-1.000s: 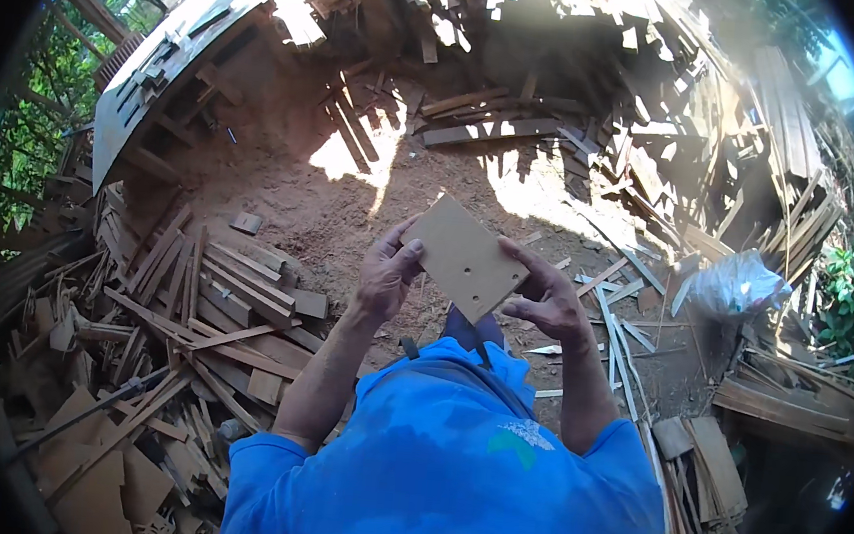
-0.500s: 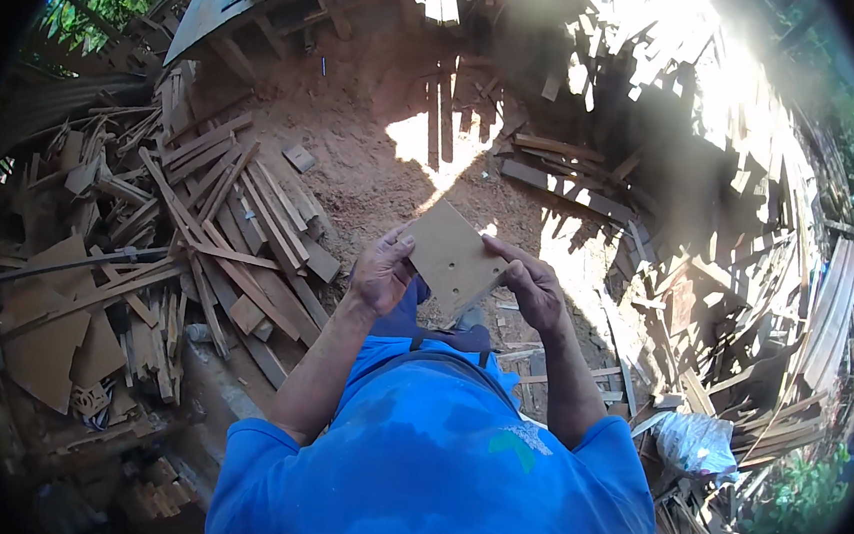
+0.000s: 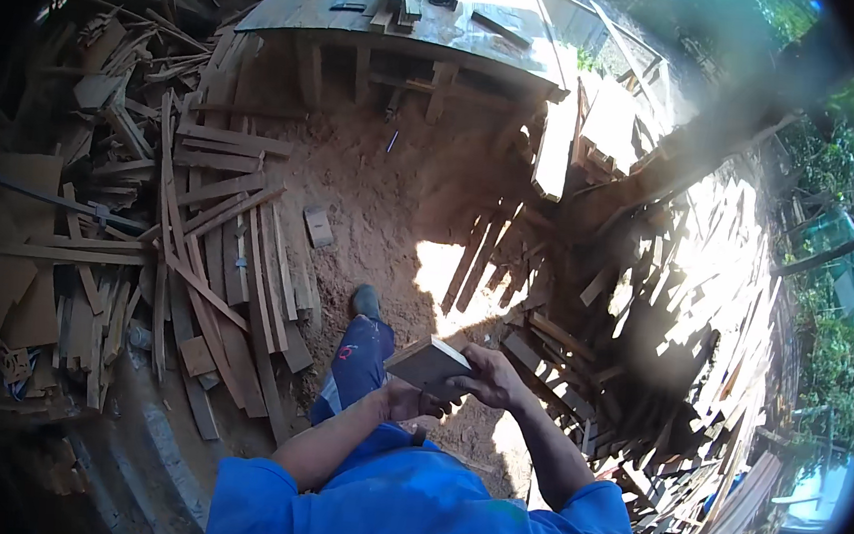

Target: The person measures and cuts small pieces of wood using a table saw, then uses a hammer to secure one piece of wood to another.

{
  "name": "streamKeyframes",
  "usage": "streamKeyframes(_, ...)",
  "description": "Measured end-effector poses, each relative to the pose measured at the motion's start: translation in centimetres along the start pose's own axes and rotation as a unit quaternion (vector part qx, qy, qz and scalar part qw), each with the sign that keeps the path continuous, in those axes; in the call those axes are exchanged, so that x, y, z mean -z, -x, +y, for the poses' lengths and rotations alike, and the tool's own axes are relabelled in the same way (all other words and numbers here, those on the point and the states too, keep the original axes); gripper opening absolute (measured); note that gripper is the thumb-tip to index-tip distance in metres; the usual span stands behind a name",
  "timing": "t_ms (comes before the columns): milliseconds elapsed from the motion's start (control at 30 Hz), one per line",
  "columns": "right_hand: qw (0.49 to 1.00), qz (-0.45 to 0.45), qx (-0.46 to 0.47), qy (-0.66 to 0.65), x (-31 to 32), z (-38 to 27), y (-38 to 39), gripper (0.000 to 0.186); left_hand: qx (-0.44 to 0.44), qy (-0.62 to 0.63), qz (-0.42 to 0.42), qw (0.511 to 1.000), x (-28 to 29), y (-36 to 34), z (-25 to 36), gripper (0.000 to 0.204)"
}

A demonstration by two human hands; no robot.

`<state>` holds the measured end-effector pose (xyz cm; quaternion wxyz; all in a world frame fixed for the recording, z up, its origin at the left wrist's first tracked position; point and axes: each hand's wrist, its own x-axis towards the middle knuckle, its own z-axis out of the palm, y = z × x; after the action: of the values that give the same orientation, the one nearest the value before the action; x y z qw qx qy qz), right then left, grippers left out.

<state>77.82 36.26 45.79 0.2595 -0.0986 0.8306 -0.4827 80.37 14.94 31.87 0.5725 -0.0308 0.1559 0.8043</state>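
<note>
Right hand (image 3: 494, 379), fingers clamped on a tilted board (image 3: 425, 367); left hand (image 3: 402, 403), fingers curled below, grip unclear; board's far face hidden

Right hand (image 3: 490, 379) grips a tilted board (image 3: 429, 368); left hand (image 3: 406, 402) sits at its lower edge, contact unclear from here. Wood strips (image 3: 263, 284) lie piled leftward; worktable (image 3: 305, 6) ahead.
</note>
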Motion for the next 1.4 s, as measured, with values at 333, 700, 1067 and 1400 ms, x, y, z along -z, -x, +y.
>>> streamKeyframes(333,0.915,0.129,-0.164,-0.347,10.9,-9.7,-18.2,0.038,0.162,-0.745,0.097,0.640,4.4,1.2,21.6,0.056)
streamKeyframes(700,0.928,0.211,-0.046,-0.304,25.4,-14.3,-29.6,0.059,0.070,-0.557,0.174,0.809,10.3,-3.0,23.6,0.042)
streamKeyframes(1067,0.945,0.174,0.000,-0.277,42.3,-3.7,-45.4,0.049,0.041,-0.501,0.288,0.815,13.9,-14.3,41.2,0.036)
streamKeyframes(1400,0.959,0.265,0.030,0.097,66.4,11.2,-70.6,0.045,0.010,-0.492,0.437,0.753,-20.5,-12.5,74.4,0.038)
